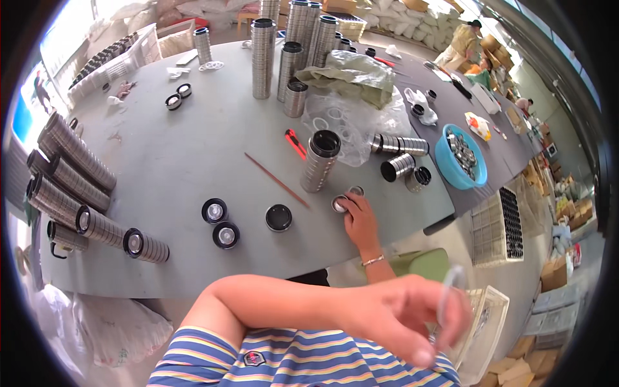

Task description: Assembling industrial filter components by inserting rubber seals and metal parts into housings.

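Note:
My left arm crosses in front of my striped shirt. At its end my left hand (412,316), blurred, pinches a thin translucent ring (445,300) over the right side, off the table. On the table my right hand (362,222), with a bracelet at the wrist, has its fingers closed on a small round metal cap (338,204); a second cap (356,191) is beside the fingertips. Left of this hand stand a stack of ribbed metal rings (320,161) and a black round cup (278,218). Two black cups with shiny centres (226,235) touch farther left.
Fallen ring stacks (147,246) line the left edge; tall stacks (262,61) stand at the back. A red cutter (295,143), a thin rod (277,180) and a plastic bag of rings (342,132) lie mid-table. A blue basin (445,164) of metal parts is at right, crates (490,322) below.

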{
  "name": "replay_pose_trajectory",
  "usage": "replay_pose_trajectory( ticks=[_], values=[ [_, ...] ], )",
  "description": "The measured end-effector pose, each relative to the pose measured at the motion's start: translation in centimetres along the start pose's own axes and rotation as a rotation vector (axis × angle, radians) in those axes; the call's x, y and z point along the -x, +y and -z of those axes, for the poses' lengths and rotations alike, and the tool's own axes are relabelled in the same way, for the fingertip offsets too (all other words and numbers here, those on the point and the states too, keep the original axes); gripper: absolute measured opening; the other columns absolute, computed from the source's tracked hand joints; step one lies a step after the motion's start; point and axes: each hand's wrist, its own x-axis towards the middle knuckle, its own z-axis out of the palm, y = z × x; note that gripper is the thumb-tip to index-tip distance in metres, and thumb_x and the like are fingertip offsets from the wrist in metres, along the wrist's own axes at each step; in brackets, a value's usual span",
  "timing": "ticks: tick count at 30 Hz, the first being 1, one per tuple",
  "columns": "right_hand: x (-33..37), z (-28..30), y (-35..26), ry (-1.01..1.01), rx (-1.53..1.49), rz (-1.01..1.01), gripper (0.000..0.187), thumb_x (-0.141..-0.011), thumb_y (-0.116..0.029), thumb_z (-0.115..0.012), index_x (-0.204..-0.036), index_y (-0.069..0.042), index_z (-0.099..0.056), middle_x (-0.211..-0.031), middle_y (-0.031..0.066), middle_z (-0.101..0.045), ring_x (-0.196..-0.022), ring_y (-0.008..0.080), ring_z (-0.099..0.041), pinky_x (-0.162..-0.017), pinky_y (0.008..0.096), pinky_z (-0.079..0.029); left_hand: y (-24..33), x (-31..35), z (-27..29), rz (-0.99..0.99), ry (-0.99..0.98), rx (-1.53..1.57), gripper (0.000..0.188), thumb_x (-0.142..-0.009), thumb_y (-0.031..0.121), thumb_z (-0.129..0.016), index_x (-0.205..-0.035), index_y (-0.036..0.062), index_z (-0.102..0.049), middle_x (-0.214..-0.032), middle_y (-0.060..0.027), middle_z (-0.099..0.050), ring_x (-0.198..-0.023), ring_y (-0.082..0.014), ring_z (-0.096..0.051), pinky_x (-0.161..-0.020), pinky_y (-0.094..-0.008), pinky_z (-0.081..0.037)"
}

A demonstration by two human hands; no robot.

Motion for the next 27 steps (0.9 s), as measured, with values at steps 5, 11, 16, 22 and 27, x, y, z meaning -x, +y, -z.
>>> replay_pose_trajectory(
  ticks=[5, 11, 16, 22, 27],
  values=[
    [0.8, -0.9, 0.5, 0.008, 0.037, -0.094, 0.038, -0.086, 0.004, -0.065, -0.119, -0.012, -0.074, -0.124, 0.0104, -0.069, -0.118, 0.0347, -0.066, -0.101, 0.0443, -0.055, -0.8, -2.5, -3.6, 0.029, -0.282, 0.222, 0.041, -0.104, 0.036, -0.067, -0.107, -0.0036, -0.077, -0.117, -0.0184, -0.064, -0.111, -0.027, -0.059, -0.1, -0.0387, -0.044],
    [0.6, -0.3, 0.3, 0.017, 0.039, -0.081, 0.035, -0.088, 0.002, -0.066, -0.119, -0.011, -0.072, -0.123, 0.0108, -0.069, -0.116, 0.0352, -0.066, -0.1, 0.0445, -0.056, -2.8, -2.6, -5.8, -0.174, -0.294, 0.282, 0.054, -0.104, 0.046, -0.063, -0.108, -0.0059, -0.079, -0.116, -0.022, -0.063, -0.099, -0.029, -0.064, -0.092, -0.038, -0.049],
    [0.9, -0.5, 0.7, 0.039, 0.03, -0.045, 0.034, -0.088, 0.002, -0.064, -0.119, -0.01, -0.072, -0.123, 0.0116, -0.068, -0.117, 0.0361, -0.065, -0.1, 0.0451, -0.055, -3.3, -3.0, -7.3, -0.229, -0.286, 0.322, 0.062, -0.105, 0.052, -0.061, -0.11, -0.0068, -0.078, -0.114, -0.0213, -0.063, -0.095, -0.0285, -0.065, -0.088, -0.0374, -0.05],
    [1.4, -1.4, 1.1, -0.052, -0.052, -0.059, 0.041, -0.088, 0.006, -0.06, -0.125, -0.008, -0.071, -0.13, 0.0152, -0.067, -0.123, 0.0377, -0.063, -0.106, 0.0473, -0.053, -2.5, -0.4, -5.2, -0.095, -0.276, 0.067, 0.072, -0.107, 0.061, -0.053, -0.116, -0.0061, -0.077, -0.116, -0.0179, -0.064, -0.098, -0.0291, -0.064, -0.089, -0.0386, -0.051],
    [0.9, -0.7, 1.7, 0.026, -0.03, -0.097, 0.051, -0.096, 0.008, -0.05, -0.145, -0.002, -0.057, -0.146, 0.0198, -0.063, -0.137, 0.0396, -0.057, -0.116, 0.0494, -0.045, -2.5, 8.5, 0.1, 0.079, 0.192, -0.762, 0.014, -0.103, 0.015, -0.072, -0.097, 0.002, -0.075, -0.098, -0.0116, -0.069, -0.093, -0.028, -0.067, -0.084, -0.0403, -0.053]
  ],
)
